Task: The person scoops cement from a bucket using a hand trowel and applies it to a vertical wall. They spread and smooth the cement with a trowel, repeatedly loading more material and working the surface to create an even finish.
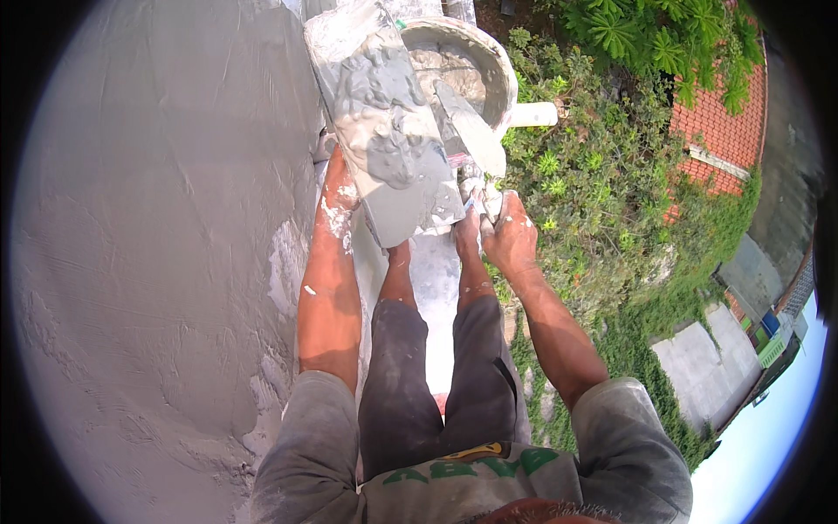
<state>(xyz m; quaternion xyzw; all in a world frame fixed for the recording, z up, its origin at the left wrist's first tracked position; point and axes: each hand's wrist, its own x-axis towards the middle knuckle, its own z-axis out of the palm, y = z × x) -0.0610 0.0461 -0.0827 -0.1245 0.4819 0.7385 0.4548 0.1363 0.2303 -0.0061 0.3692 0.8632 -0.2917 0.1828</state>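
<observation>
My left hand holds a long rectangular plastering board from below, and the board hides most of its fingers. Wet grey plaster lies in thick lumps over the board's top. In my right hand, the fingers are wrapped round the handle of a trowel, whose plaster-coated blade points away from me. That blade reaches over the near side of a round bucket, which has grey mix inside. White and grey smears mark both hands and forearms.
A wall of smooth grey plaster rises close on my left. My bare feet stand on a narrow pale ledge. To the right is a drop with green shrubs, a tiled orange roof and a concrete slab.
</observation>
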